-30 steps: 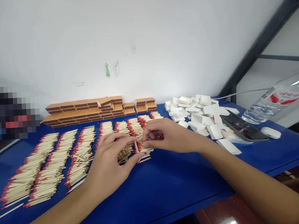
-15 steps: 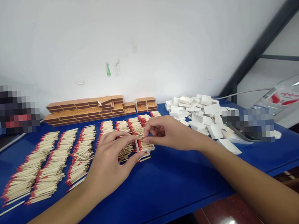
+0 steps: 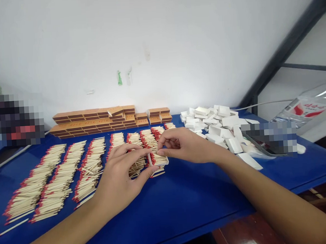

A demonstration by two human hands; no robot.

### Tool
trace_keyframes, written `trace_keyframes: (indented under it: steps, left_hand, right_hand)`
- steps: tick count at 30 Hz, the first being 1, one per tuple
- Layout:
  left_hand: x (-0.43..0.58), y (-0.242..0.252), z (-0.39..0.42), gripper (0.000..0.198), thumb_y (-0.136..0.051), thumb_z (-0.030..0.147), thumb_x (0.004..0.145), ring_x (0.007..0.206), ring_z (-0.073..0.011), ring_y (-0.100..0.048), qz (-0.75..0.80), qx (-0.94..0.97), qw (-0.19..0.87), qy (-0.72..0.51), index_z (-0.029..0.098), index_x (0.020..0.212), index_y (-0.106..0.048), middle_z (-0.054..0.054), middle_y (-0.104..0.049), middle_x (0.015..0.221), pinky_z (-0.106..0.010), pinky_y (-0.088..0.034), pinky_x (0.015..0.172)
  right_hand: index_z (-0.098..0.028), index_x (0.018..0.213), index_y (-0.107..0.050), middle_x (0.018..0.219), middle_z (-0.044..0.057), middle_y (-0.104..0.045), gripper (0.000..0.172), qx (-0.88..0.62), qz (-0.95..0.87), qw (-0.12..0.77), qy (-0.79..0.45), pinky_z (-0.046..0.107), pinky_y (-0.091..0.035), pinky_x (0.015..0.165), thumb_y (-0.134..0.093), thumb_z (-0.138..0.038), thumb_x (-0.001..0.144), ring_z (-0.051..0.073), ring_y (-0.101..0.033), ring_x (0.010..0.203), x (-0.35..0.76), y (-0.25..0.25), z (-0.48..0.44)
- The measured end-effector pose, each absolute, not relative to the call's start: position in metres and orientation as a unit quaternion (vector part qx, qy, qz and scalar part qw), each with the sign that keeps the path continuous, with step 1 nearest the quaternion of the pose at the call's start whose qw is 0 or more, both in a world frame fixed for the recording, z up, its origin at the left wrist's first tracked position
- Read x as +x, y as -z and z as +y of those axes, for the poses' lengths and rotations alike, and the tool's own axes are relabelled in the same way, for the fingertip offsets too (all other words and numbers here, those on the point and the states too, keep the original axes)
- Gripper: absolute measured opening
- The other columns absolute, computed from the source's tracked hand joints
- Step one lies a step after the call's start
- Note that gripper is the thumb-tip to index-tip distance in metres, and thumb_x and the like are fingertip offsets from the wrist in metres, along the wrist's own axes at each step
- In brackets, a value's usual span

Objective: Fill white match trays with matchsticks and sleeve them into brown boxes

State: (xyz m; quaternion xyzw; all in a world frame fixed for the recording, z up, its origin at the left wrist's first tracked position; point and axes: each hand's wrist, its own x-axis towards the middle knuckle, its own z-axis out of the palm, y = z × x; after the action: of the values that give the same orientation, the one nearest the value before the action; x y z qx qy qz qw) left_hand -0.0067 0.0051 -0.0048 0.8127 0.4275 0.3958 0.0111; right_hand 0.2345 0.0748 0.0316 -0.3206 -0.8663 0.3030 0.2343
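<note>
Two fingers of my left hand [image 3: 123, 166] grip the white tray [image 3: 150, 160] between them, likely to steady it, but from afar I cannot tell whether my curled right hand [image 3: 182, 146] pinches any of the matches [image 3: 159, 159] inside.

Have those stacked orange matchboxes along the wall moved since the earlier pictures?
No; judged against the green mark on the wall, the orange matchboxes show no clear shift either way.

Red-tipped matches [image 3: 158, 159], white tray [image 3: 150, 159]
</note>
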Motion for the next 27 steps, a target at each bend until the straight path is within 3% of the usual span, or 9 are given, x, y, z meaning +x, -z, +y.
trace_keyframes:
  steps: [6,9,14,18,23,27]
  left_hand:
    - [-0.006,0.006,0.004,0.029,-0.077,0.037,0.092,0.111,-0.0239,-0.066,0.429,0.809,0.009,-0.402,0.026,0.118,-0.072,-0.005,-0.074,0.114,-0.041,-0.052,0.1]
    - [-0.005,0.005,0.001,0.03,-0.077,0.039,0.091,0.108,-0.0236,-0.066,0.425,0.81,0.023,-0.404,0.025,0.117,-0.072,-0.006,-0.073,0.112,-0.04,-0.053,0.098]
    - [0.0,-0.001,-0.011,0.031,-0.077,0.038,0.091,0.093,-0.0215,-0.064,0.384,0.838,0.091,-0.377,0.027,0.119,-0.071,-0.004,-0.071,0.098,-0.038,-0.055,0.084]
    - [0.004,-0.001,-0.02,0.028,-0.076,0.039,0.092,0.096,-0.0239,-0.061,0.324,0.88,0.133,-0.32,0.026,0.116,-0.067,-0.004,-0.073,0.096,-0.042,-0.052,0.087]
    - [0.005,0.004,-0.019,0.027,-0.078,0.043,0.089,0.104,-0.0266,-0.058,0.343,0.895,0.129,-0.256,0.025,0.107,-0.068,-0.005,-0.07,0.107,-0.048,-0.047,0.096]
    - [0.003,0.006,-0.017,0.024,-0.08,0.041,0.087,0.109,-0.0276,-0.057,0.357,0.897,0.119,-0.233,0.025,0.102,-0.068,-0.005,-0.068,0.112,-0.051,-0.043,0.102]
  right_hand:
    - [-0.02,0.088,-0.069,0.068,-0.004,-0.053,0.026,-0.361,-0.846,0.273,-0.284,0.027,-0.034,0.058,-0.067,-0.044,0.095,0.011,-0.044,0.062,0.241,-0.033,0.083]
    - [-0.02,0.088,-0.069,0.066,-0.002,-0.056,0.025,-0.44,-0.834,0.278,-0.183,0.028,-0.033,0.058,-0.064,-0.043,0.096,0.013,-0.046,0.061,0.253,-0.037,0.092]
    - [-0.021,0.096,-0.072,0.083,0.005,-0.071,0.013,-0.64,-0.754,0.135,0.061,0.031,-0.033,0.062,-0.067,-0.032,0.092,0.02,-0.06,0.074,0.285,-0.035,0.117]
    - [-0.022,0.104,-0.07,0.099,0.007,-0.075,0.02,-0.68,-0.727,0.076,0.054,0.031,-0.036,0.064,-0.072,-0.035,0.089,0.024,-0.066,0.087,0.302,-0.029,0.13]
    - [-0.023,0.095,-0.069,0.101,0.006,-0.075,0.013,-0.668,-0.739,0.073,0.054,0.032,-0.038,0.065,-0.069,-0.035,0.091,0.024,-0.067,0.089,0.301,-0.029,0.131]
    - [-0.022,0.109,-0.064,0.102,0.008,-0.075,0.032,-0.681,-0.726,0.063,0.069,0.033,-0.038,0.065,-0.073,-0.044,0.088,0.028,-0.068,0.094,0.3,-0.027,0.131]
